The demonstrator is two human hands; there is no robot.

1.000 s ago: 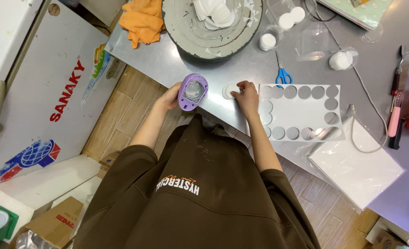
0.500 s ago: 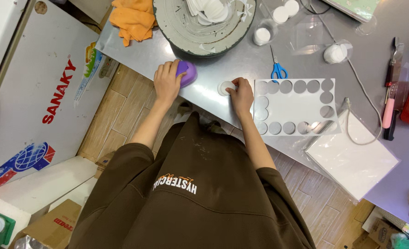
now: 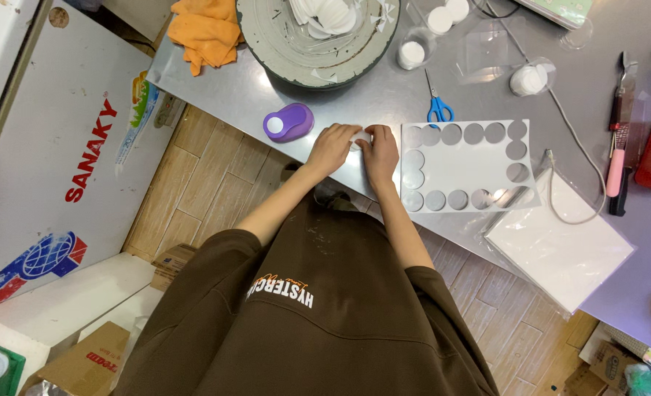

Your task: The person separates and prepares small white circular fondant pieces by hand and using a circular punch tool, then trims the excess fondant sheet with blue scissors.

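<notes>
White small disc pinched between fingertips of left hand and right hand, both hands grasping it together, low over grey metal table near its near edge. Purple round punch just left of left hand, lying free. White sheet with round holes just right of right hand. Blue-handled scissors farther, beyond sheet. Large grey bowl with white cut pieces at far side. Orange cloth far left.
</notes>
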